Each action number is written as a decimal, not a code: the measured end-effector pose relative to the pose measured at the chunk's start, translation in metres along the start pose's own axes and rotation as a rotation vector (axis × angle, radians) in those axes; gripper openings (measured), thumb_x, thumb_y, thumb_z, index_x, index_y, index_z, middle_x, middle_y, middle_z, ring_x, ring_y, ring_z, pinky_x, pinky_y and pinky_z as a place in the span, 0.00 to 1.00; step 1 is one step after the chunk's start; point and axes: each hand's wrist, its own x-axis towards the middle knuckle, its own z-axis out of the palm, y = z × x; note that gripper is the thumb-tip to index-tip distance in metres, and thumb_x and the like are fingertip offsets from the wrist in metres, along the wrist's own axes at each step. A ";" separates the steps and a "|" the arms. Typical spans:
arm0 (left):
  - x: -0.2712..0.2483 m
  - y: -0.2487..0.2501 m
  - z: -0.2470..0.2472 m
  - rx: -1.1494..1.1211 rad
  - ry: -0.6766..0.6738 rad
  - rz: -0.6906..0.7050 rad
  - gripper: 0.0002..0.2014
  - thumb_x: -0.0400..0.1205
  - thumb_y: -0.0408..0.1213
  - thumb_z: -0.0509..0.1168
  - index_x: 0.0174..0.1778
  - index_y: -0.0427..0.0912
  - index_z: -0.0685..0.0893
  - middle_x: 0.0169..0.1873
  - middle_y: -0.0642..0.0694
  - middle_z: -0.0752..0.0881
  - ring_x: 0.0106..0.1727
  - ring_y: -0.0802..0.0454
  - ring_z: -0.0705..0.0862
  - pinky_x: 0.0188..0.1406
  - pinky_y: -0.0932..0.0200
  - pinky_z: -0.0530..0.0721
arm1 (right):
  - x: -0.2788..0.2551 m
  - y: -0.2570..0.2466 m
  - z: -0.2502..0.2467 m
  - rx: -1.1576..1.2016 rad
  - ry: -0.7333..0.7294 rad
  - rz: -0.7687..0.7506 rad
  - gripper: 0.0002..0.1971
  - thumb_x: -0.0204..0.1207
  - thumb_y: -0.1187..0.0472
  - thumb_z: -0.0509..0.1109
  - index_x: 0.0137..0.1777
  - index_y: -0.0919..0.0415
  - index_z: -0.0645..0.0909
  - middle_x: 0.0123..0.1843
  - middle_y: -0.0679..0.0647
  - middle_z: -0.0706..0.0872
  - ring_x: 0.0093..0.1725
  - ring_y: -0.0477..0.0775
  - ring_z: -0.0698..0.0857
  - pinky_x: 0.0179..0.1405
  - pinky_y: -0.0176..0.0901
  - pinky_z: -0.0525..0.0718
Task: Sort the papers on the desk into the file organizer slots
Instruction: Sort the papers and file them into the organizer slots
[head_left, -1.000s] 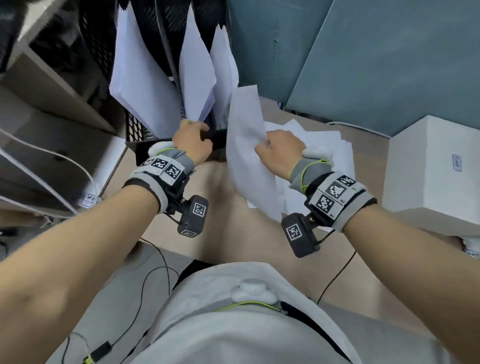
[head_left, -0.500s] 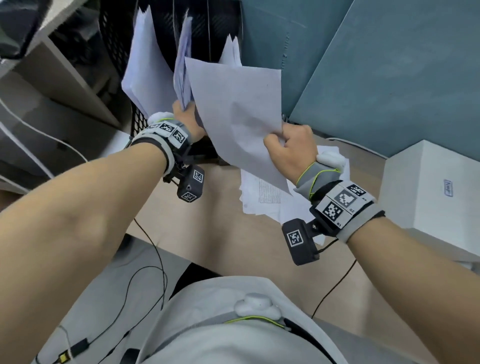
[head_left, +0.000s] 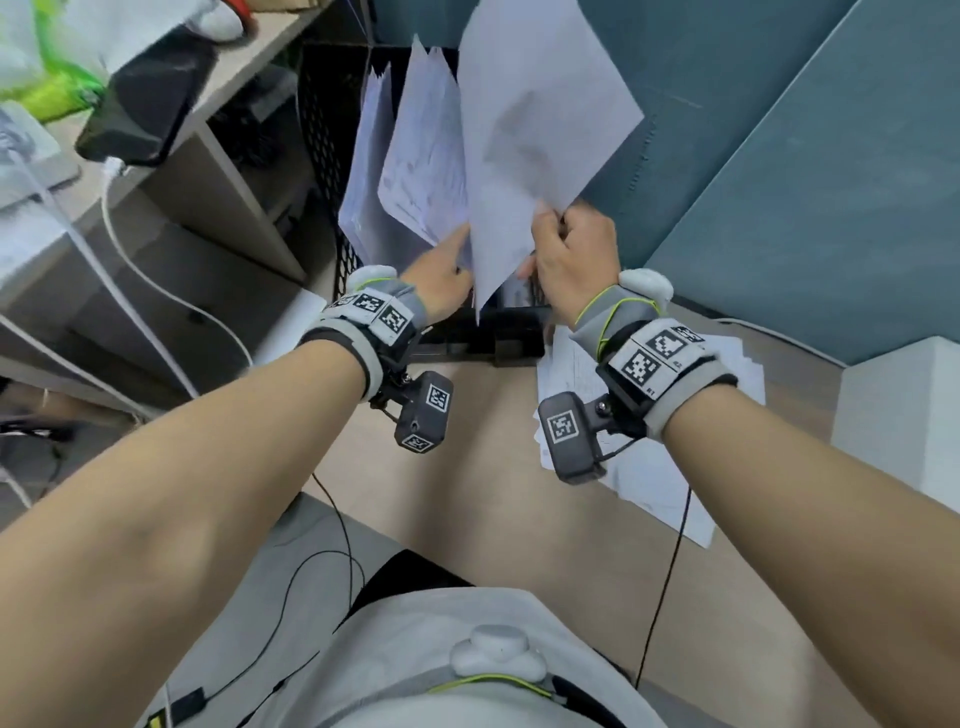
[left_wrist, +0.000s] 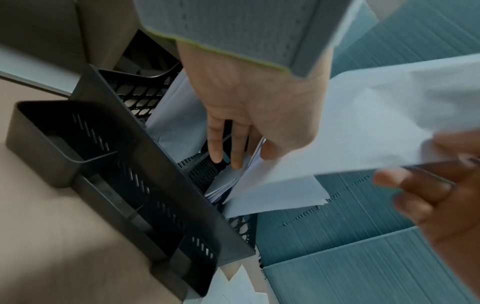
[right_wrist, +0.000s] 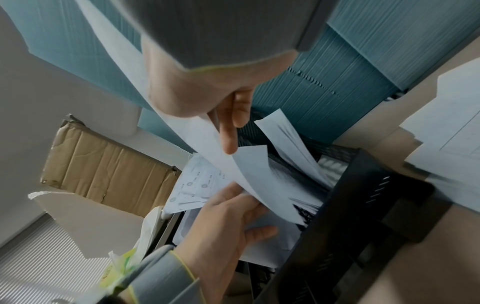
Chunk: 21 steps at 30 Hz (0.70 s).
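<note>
One sheet (head_left: 524, 135) pinched by right hand (head_left: 574, 260) | left hand (head_left: 441, 275) flat, parting organizer (left_wrist: 145, 176) papers (head_left: 421, 156)

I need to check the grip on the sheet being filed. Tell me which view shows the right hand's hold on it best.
The head view: the right hand pinches the sheet at its lower edge, whole page visible. The right wrist view shows the sheet edge-on beside one finger. The left wrist view shows only blurred fingers at its edge.
</note>
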 end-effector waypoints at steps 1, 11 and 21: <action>0.001 -0.005 -0.001 0.010 -0.009 0.006 0.25 0.81 0.39 0.54 0.76 0.58 0.65 0.56 0.45 0.86 0.52 0.43 0.85 0.55 0.49 0.83 | 0.006 -0.002 0.007 0.011 -0.001 0.006 0.17 0.80 0.58 0.57 0.28 0.52 0.67 0.14 0.45 0.78 0.29 0.59 0.87 0.35 0.48 0.82; 0.004 -0.023 -0.014 0.124 0.001 -0.029 0.28 0.82 0.32 0.54 0.82 0.47 0.65 0.63 0.39 0.83 0.61 0.40 0.82 0.65 0.48 0.79 | 0.012 0.012 0.025 -0.185 0.001 0.210 0.14 0.71 0.54 0.55 0.31 0.64 0.69 0.29 0.67 0.84 0.31 0.62 0.85 0.34 0.55 0.82; 0.010 -0.024 -0.015 0.216 -0.015 -0.031 0.26 0.80 0.29 0.54 0.77 0.45 0.71 0.56 0.36 0.85 0.56 0.34 0.82 0.54 0.48 0.80 | 0.024 0.007 0.026 0.081 0.085 0.194 0.17 0.74 0.62 0.57 0.23 0.60 0.62 0.24 0.75 0.78 0.13 0.43 0.75 0.19 0.33 0.70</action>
